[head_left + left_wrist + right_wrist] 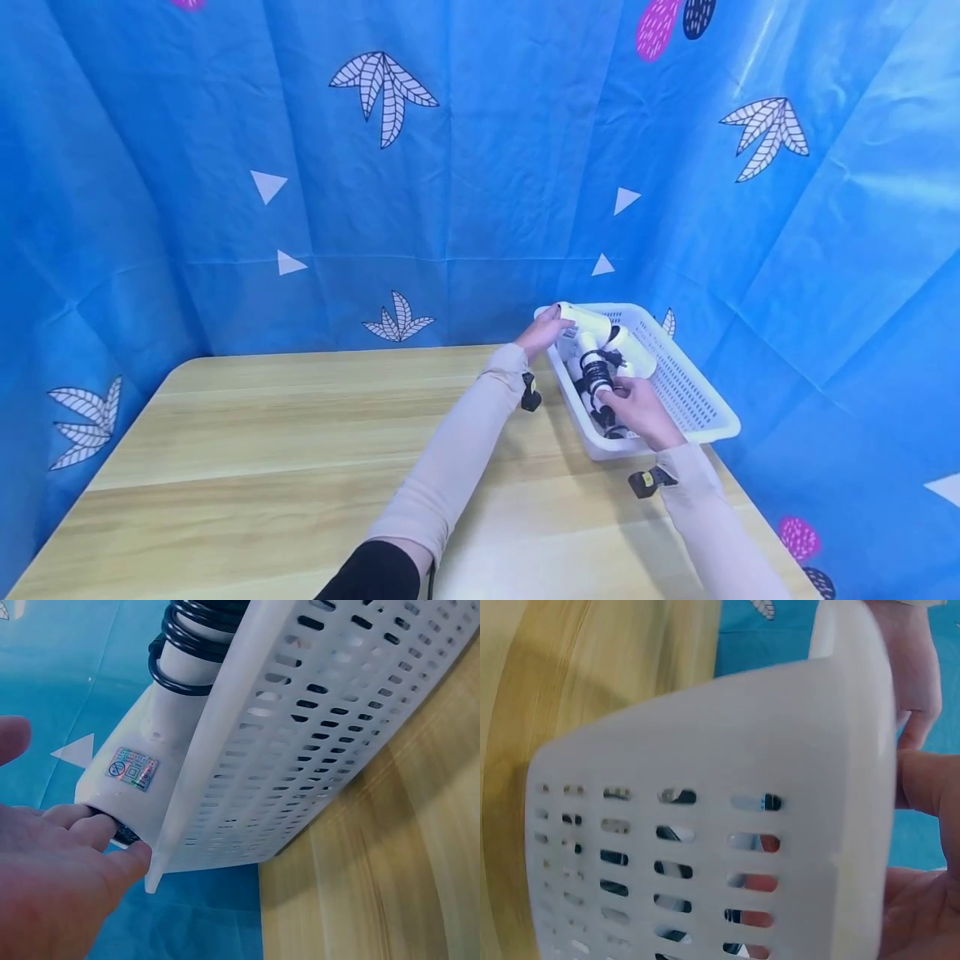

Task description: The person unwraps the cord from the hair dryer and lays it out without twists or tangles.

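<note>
A white hair dryer (589,323) with a black cord wound round its handle lies over the left part of a white slotted basket (693,383). At the far end of its barrel, my left hand (542,333) holds on. The left wrist view shows that hand's fingers (94,829) hooked at the barrel's dark open end, near a shiny label (133,768). My right hand (637,408) grips the handle just below the cord coils (596,375). In the right wrist view the basket wall hides most of the right hand (930,795).
Other white items, including a rounded one (637,360), and black cords lie inside the basket. It stands at the right edge of the wooden table (262,450). A blue patterned curtain (510,167) hangs behind and along the sides.
</note>
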Available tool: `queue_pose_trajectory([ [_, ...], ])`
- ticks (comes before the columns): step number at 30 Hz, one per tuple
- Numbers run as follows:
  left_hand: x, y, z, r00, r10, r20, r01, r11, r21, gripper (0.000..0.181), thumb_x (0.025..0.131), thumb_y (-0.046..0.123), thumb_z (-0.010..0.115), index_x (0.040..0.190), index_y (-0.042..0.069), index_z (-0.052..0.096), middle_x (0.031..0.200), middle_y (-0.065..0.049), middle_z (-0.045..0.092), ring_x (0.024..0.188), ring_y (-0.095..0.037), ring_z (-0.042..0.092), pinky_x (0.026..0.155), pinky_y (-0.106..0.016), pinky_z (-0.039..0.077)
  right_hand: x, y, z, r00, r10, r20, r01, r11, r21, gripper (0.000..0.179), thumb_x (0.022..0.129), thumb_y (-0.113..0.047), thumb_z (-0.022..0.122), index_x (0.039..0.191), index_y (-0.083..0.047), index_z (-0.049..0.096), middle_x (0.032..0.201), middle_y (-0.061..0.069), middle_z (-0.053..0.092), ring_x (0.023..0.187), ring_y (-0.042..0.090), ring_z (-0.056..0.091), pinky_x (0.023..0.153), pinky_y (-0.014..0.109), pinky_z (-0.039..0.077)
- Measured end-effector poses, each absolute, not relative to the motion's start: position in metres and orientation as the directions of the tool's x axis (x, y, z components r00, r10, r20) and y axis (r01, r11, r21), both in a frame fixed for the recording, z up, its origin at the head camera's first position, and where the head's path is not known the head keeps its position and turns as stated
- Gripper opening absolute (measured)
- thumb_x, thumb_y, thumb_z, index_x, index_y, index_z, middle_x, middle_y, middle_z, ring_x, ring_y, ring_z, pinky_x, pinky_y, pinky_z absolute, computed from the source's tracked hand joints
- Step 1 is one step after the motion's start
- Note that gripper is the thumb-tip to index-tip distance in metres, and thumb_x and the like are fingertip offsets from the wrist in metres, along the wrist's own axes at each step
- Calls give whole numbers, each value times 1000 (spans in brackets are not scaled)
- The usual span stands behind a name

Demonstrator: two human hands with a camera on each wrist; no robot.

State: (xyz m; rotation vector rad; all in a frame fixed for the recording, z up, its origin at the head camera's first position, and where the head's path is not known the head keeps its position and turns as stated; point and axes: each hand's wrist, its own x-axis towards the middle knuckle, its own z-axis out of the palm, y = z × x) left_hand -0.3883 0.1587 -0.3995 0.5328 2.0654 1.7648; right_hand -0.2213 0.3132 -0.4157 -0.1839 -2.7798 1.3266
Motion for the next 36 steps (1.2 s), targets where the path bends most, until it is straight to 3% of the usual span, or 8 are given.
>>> queue_pose_trajectory([
  [4,-388,162,-400,-861,507,-27,40,121,992,76,104,24,55,165,7,13,174,-9,15,163,-25,13,133,-37,13,-222,318,-417,-985,170,-10,104,556,-825,59,103,-20,60,145,17,43,132,39,62,104,28,72,86,34,62],
  [7,-388,162,-401,-862,507,-20,35,100,994,76,104,22,56,165,6,14,174,-10,14,163,-25,12,133,-38,13,-223,320,-419,-972,231,-49,151,448,-881,62,103,-20,60,150,14,39,139,39,57,98,19,71,84,27,62],
  [12,-390,161,-406,-859,512,10,37,42,998,70,104,16,55,163,3,21,172,-14,22,161,-28,20,132,-38,16,-224,325,-418,-963,231,-139,165,96,-982,62,105,-16,56,154,13,30,153,35,41,92,2,64,85,17,58],
  [15,-392,158,-409,-863,506,5,34,47,998,69,104,18,55,163,3,22,170,-16,27,160,-30,25,132,-40,19,-225,329,-414,-970,173,-173,155,-110,-982,62,106,-11,54,156,12,26,152,25,36,101,4,61,92,17,57],
  [17,-393,156,-411,-870,493,-11,18,55,998,70,104,21,55,163,3,21,170,-17,27,159,-31,25,132,-41,20,-224,332,-410,-972,145,-185,152,-213,-965,57,105,-9,55,154,9,31,147,17,36,108,8,58,97,19,56],
  [22,-395,150,-413,-888,457,-45,-13,72,997,73,104,24,57,164,5,20,171,-16,26,160,-30,23,132,-41,21,-221,338,-407,-966,109,-236,173,-406,-897,32,104,-6,56,134,-5,43,139,10,34,118,16,55,103,22,54],
  [30,-391,150,-412,-895,445,-4,23,56,998,70,103,24,59,162,4,27,165,-20,38,155,-34,35,129,-44,27,-216,339,-413,-967,104,-231,159,-458,-875,40,106,-5,52,141,-5,34,141,10,32,111,17,65,100,19,55],
  [36,-387,147,-408,-924,381,-11,-24,-30,999,69,101,23,63,160,5,33,160,-21,44,148,-36,46,124,-44,38,-209,340,-408,-975,110,-193,131,-419,-898,27,106,-6,52,132,-7,44,140,10,32,113,16,64,98,19,55],
])
